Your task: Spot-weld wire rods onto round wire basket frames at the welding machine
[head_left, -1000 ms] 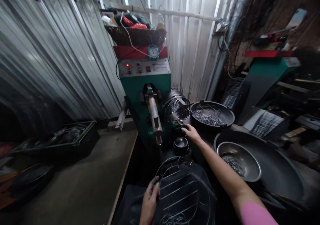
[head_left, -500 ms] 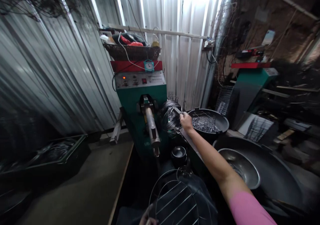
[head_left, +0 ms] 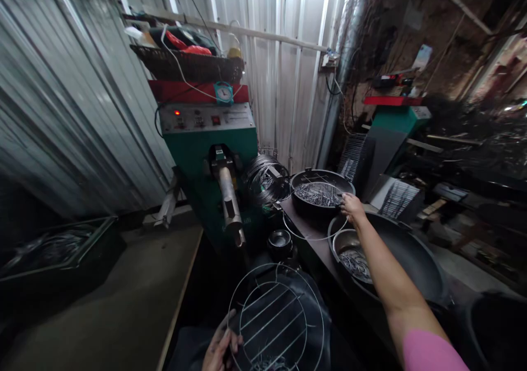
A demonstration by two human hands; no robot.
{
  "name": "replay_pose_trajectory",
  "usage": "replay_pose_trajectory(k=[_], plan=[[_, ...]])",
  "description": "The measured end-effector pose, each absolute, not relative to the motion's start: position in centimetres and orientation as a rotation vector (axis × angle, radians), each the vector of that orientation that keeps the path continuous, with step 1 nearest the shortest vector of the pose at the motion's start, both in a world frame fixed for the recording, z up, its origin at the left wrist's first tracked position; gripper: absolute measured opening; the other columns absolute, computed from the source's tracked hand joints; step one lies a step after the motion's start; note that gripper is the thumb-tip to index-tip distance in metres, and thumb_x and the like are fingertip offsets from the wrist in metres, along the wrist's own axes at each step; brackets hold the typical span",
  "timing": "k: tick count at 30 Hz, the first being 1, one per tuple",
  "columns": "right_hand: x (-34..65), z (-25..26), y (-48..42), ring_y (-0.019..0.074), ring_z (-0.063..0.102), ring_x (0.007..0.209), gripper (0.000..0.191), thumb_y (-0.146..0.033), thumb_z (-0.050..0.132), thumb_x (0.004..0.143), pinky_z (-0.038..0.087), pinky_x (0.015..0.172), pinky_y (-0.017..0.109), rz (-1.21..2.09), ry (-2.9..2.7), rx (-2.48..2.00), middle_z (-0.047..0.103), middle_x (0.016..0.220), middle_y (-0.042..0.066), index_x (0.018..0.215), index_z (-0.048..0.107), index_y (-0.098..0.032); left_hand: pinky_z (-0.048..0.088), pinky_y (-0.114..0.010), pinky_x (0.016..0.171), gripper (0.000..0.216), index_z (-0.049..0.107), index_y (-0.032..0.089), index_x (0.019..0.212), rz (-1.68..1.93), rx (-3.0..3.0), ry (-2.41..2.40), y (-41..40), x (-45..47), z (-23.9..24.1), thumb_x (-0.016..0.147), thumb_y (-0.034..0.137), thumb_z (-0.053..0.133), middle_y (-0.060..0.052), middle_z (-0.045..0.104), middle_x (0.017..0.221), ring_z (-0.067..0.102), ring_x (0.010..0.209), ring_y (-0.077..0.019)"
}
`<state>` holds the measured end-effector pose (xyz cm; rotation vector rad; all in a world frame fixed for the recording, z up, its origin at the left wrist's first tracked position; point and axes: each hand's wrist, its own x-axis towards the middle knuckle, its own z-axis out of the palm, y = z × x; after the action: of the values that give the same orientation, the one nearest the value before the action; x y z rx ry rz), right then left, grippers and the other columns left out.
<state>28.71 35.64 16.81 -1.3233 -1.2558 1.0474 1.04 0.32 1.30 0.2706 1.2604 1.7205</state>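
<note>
My left hand (head_left: pixel 221 350) grips the near-left rim of a round wire grill rack (head_left: pixel 275 316) held low over my dark lap. My right hand (head_left: pixel 351 206) reaches out with fingers closed on a thin wire ring (head_left: pixel 307 237) that hangs down toward the bench edge. That hand sits by the rim of a black pan (head_left: pixel 321 192) full of short wire pieces. A coil of wire rings (head_left: pixel 263 180) stands left of the pan, beside the green welding machine (head_left: pixel 212 157) with its metal arm (head_left: pixel 229 201).
A steel bowl (head_left: pixel 349 253) with wire bits rests inside a big dark wok (head_left: pixel 407 261) on the right. A small dark cup (head_left: pixel 279 241) is below the machine. A crate (head_left: pixel 53 247) lies on the floor at left. Corrugated metal walls stand behind, and a second green machine (head_left: pixel 397 119) is at right.
My right hand has drawn a wire ring off the coil and moved right to the pan's rim. The view swung left-to-right; my left hand stays on the rack.
</note>
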Motion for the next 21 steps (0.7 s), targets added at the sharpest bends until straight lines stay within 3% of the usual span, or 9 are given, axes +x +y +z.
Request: replay_pose_trajectory(k=[4,8,14,17,19,21], plan=[[29.2,13.9,33.1,0.0028,0.024,0.033,0.02,-0.033,0.05,0.08,0.016,0.033,0.014,1.256,-1.237,-1.366,0.034,0.048,-0.009,0.09,0.053,-0.016,0.043,-0.022,0.065,0.049,0.065,0.021,0.103,1.671,0.296,1.259,0.7,1.5,3.1,0.061,0.043,0.072,0.003,0.049,0.055,0.052,0.062,-0.012],[28.0,11.2,30.7,0.0016,0.019,0.032,0.022,-0.032,0.052,0.08,0.013,0.033,0.012,1.636,-1.311,-1.261,0.029,0.048,-0.011,0.095,0.054,-0.017,0.04,-0.018,0.054,0.043,0.064,0.017,0.102,1.716,0.266,1.22,1.2,1.5,3.4,0.066,0.04,0.069,0.002,0.051,0.059,0.052,0.061,-0.0107],[21.5,7.6,25.5,0.0032,0.027,0.035,0.031,-0.036,0.055,0.078,0.017,0.033,0.013,1.951,-1.669,-1.209,0.038,0.05,-0.009,0.104,0.057,-0.019,0.027,-0.017,0.037,0.047,0.062,0.012,0.095,1.702,0.067,1.008,1.7,1.4,3.9,0.077,0.054,0.051,-0.003,0.055,0.069,0.053,0.056,-0.0107],[18.4,6.6,24.1,0.0068,0.04,0.042,0.026,-0.033,0.053,0.079,0.03,0.038,0.016,1.869,-1.988,-1.141,0.049,0.054,-0.005,0.098,0.062,-0.018,0.022,-0.016,0.035,0.049,0.061,0.012,0.087,1.687,0.066,0.968,1.8,1.4,4.0,0.076,0.058,0.05,-0.003,0.052,0.064,0.054,0.055,-0.0114],[17.4,6.1,24.3,0.0114,0.053,0.056,0.019,-0.027,0.053,0.079,0.043,0.053,0.022,1.657,-2.171,-1.108,0.059,0.064,-0.001,0.09,0.065,-0.018,0.022,-0.015,0.035,0.043,0.059,0.012,0.085,1.683,0.05,0.986,1.9,1.5,3.9,0.075,0.054,0.055,-0.002,0.052,0.062,0.054,0.054,-0.0109],[17.5,5.5,25.0,0.0169,0.059,0.073,0.015,-0.021,0.055,0.076,0.047,0.072,0.029,1.369,-2.315,-1.133,0.065,0.076,0.002,0.085,0.067,-0.019,0.022,-0.015,0.036,0.037,0.057,0.013,0.083,1.682,-0.001,1.04,2.0,1.6,3.6,0.073,0.049,0.06,0.0,0.051,0.06,0.053,0.052,-0.0096]])
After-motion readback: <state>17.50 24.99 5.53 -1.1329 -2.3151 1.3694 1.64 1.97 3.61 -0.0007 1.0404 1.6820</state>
